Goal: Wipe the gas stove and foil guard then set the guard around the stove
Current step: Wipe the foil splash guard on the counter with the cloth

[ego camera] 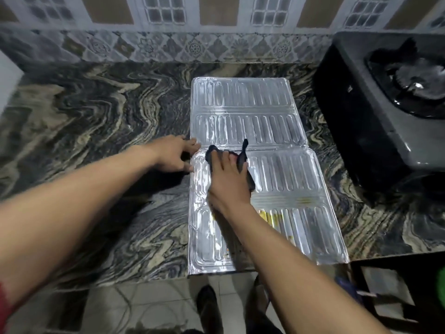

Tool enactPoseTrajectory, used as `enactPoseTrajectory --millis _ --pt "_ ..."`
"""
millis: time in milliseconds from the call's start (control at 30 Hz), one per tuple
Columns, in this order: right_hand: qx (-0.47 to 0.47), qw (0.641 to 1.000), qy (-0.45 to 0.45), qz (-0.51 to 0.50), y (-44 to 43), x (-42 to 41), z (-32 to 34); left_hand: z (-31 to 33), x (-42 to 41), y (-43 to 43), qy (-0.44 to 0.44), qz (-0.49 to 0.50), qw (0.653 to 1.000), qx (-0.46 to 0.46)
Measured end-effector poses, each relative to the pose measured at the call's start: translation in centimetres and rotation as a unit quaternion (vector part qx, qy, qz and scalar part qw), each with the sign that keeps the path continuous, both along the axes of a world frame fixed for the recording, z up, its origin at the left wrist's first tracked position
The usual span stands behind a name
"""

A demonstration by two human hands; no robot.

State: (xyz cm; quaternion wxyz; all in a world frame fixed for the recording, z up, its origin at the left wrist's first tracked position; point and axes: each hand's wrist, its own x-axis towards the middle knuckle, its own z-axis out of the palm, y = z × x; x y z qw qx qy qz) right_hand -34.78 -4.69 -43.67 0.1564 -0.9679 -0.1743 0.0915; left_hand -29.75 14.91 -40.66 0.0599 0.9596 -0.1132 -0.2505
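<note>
The marbled countertop [96, 112] carries the dark gas stove [375, 97] at my far right and, well apart from it, the foil guard [277, 169] lying unfolded and flat at the centre, its near edge at the counter's front. My left arm reaches forward, left hand [175, 154] with relaxed, parted fingers touching the guard's left edge. My right hand [228, 179] lies palm down, fingers extended, pressing a dark cloth [242, 155] onto the guard's middle.
</note>
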Motion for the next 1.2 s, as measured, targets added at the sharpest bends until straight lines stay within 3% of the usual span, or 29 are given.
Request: enactPoseTrajectory --millis 233,533,800,967,1100,1200 --pt "0.030 0.995 0.013 0.099 -0.1 1.1 0.6 -0.1 0.0 0.3 -0.011 0.001 1.000 0.020" --pt "0.054 0.961 0.034 0.268 -6.1 -7.7 0.0 0.9 -0.4 -0.3 0.004 0.009 0.999 0.042" --pt "0.053 0.992 -0.016 0.115 -11.4 -6.4 -0.7 1.8 -1.0 -1.5 0.012 0.013 0.996 0.085" --pt "0.052 0.998 -0.004 0.043 -13.5 -4.7 -0.8 2.1 -4.2 -4.8 -0.059 -0.028 0.996 0.056" --pt "0.054 0.998 -0.003 0.028 -14.7 -3.8 -0.9 1.0 -6.5 -6.1 -0.004 -0.047 0.997 0.054" --pt "0.039 0.998 -0.004 -0.049 -17.6 -2.9 -0.8 0.7 -5.9 -5.8 0.001 -0.033 0.998 0.047"
